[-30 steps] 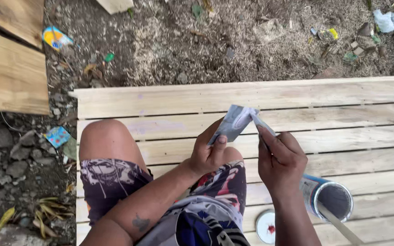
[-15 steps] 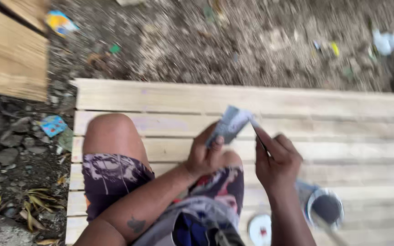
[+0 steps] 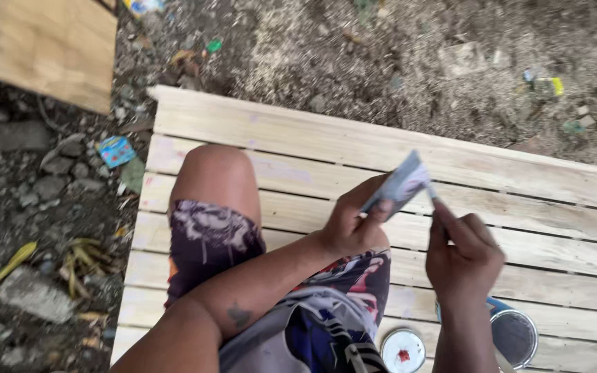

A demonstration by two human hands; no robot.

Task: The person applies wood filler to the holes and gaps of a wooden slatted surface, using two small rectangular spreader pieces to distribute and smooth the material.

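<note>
Pale, unfinished slats make up the wooden platform (image 3: 533, 183) on which the person sits, and everything else can be placed against it. Above its middle boards the left hand (image 3: 350, 224) pinches a folded grey-blue sheet, probably sandpaper (image 3: 399, 186), thumb and fingers closed on its lower end. The sheet's long axis runs diagonally, lower end toward the person and upper end pointing up and to the right, toward the far edge of the platform; it is held clear of the boards, tilted rather than flat. The right hand (image 3: 463, 257) is just beside it, fingers bent, with its raised finger touching or nearly touching the sheet's upper right corner; whether it truly grips that corner cannot be told. On the platform's near boards, below the right hand, stands an open paint can (image 3: 514, 335) with a blue side, and just left of it lies a round white lid (image 3: 403, 350) with a red spot. Off the platform's left edge the ground is dirt, stones and bits of litter, with another light board (image 3: 43, 48) lying beyond the far left corner.
</note>
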